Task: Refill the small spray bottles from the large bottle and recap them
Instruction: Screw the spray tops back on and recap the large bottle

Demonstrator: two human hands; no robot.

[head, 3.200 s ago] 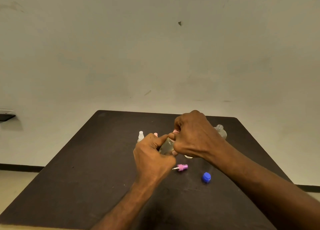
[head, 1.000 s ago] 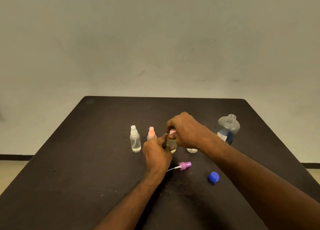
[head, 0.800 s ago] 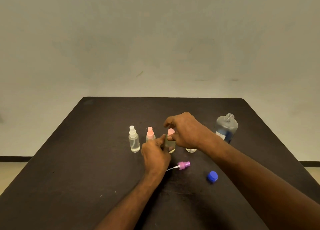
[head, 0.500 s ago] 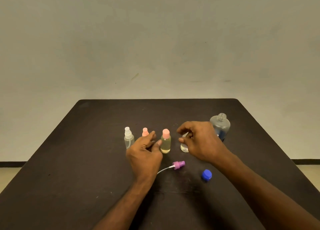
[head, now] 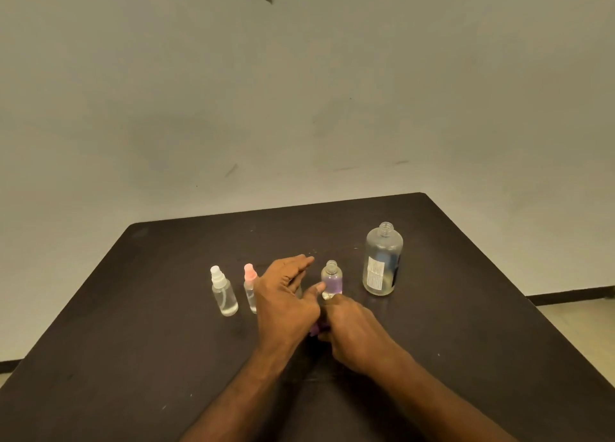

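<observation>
**A:** Where's everything sitting on the dark desk [head: 133, 342]?

**B:** Large bottle [head: 382, 260] standing upright toward the far right corner, neck uncapped, only a little liquid at the bottom. Just left of it, a small open bottle [head: 331, 280], no sprayer on, purplish liquid inside. Further left, a pink-capped spray bottle [head: 249, 287] and a white-capped spray bottle [head: 223, 292], both upright and capped, side by side near the middle of the desk.

**A:** And the hands?

**B:** Left hand [head: 286, 300] hovering over the middle, fingers spread and relaxed, grip apart, holding nothing. Partly hiding the pink-capped one plus something clear behind the fingers, can't tell what. Right hand [head: 356, 333] low on the desk just toward the near edge from the open bottle, fingers curled over a purple sprayer cap [head: 315, 329] peeking out at the knuckles. Clamped on it or only touching, can't tell.
</observation>
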